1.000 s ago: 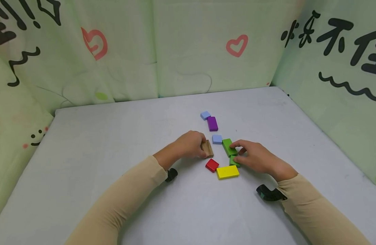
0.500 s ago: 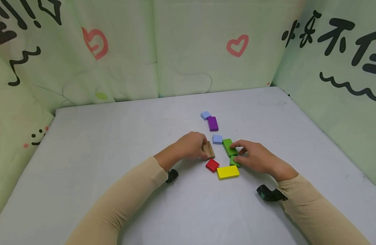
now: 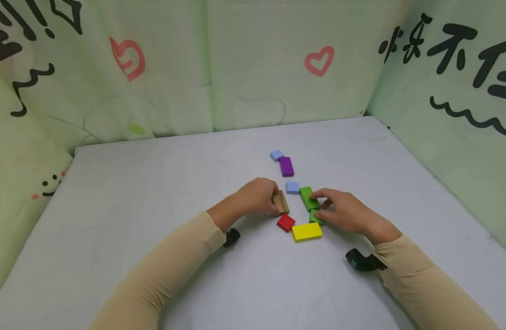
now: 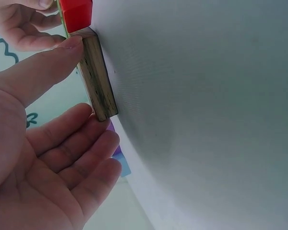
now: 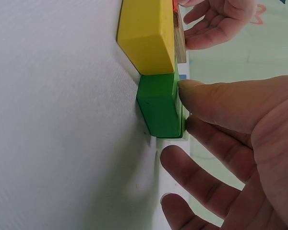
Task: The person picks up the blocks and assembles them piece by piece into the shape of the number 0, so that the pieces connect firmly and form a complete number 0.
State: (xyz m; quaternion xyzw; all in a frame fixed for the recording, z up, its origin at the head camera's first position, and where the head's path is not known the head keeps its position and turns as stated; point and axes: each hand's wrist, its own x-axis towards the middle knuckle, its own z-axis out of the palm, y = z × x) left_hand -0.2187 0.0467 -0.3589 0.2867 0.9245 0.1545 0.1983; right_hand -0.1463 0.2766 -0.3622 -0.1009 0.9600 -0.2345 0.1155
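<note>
My left hand [image 3: 256,196] pinches a brown wooden block [image 3: 282,202] lengthwise. In the left wrist view, the thumb is at its near end and the fingertips are at its far end, against the red block [image 4: 78,15]. My right hand [image 3: 344,209] touches two green blocks from above: the thumb rests on the short green block [image 5: 158,103], the index fingertip on the longer green block [image 3: 308,197]. Its other fingers spread loosely. A yellow block [image 3: 307,232] lies in front, touching the short green one and meeting the red block's corner.
A light blue block [image 3: 292,188] lies between the wooden block and the longer green one, at the back. Farther off, a purple block [image 3: 286,167] touches another light blue block [image 3: 276,156]. Printed curtains [image 3: 253,59] stand behind the white table [image 3: 154,183].
My left hand has nudged the wooden block slightly right and nearer, up to the red block, then stayed still. The right hand and the other blocks keep their places.
</note>
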